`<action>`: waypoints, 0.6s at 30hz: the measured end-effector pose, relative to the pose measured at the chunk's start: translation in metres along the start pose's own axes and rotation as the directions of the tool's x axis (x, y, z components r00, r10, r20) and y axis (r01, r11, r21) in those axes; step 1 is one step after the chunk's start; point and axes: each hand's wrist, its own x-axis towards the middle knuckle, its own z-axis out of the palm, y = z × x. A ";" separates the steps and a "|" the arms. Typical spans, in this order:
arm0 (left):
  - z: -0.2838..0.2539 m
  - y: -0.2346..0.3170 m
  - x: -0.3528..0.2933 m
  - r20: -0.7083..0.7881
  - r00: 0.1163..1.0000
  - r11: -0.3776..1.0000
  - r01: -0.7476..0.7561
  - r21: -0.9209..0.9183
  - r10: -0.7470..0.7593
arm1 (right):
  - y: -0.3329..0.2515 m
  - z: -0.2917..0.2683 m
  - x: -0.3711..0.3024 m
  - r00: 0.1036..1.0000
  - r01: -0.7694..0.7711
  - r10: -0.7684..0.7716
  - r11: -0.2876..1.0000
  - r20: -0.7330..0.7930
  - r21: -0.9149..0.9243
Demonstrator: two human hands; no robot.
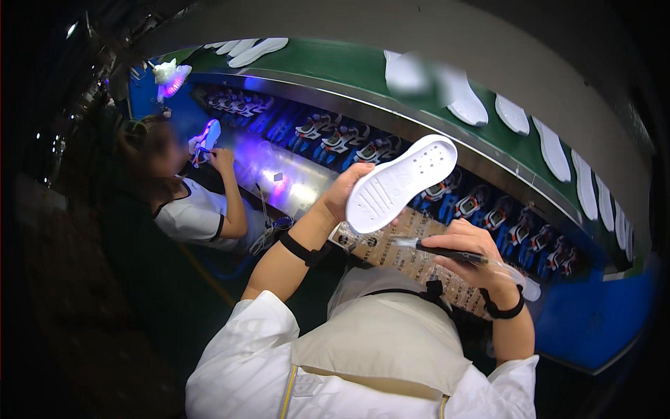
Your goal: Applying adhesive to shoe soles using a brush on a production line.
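My left hand (345, 189) is closed on the edge of a white shoe sole (391, 190), held up in front of me. The face turned toward me has grooves at the near end and small holes at the far end. In my right hand (469, 244) is a slim brush (453, 254) with a black handle. Its pale tip points left, below the sole and apart from it. Something clear, like a thin tube or film, trails from the handle's rear past my wrist.
Beyond my hands a rack carries rows of shoe uppers (472, 201) on blue lasts. Above it, a green conveyor belt (335, 61) bears several white soles (551, 149). Patterned brown covering (412, 234) lies over the near surface. A co-worker (199, 209) at left handles another sole under purple light.
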 end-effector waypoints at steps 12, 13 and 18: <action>-0.040 0.126 0.085 -0.617 0.665 0.833 -0.552 -0.028 0.420 | 0.043 0.014 -0.011 0.941 -0.267 0.290 0.953 -0.173 0.143; -0.050 0.123 0.086 -0.657 0.634 0.844 -0.536 0.005 0.407 | 0.046 0.015 -0.013 0.930 -0.299 0.324 0.941 -0.174 0.156; -0.101 0.168 0.055 -0.608 0.359 0.692 -0.524 0.496 0.708 | 0.059 0.018 -0.022 0.878 -0.416 0.445 0.892 -0.178 0.179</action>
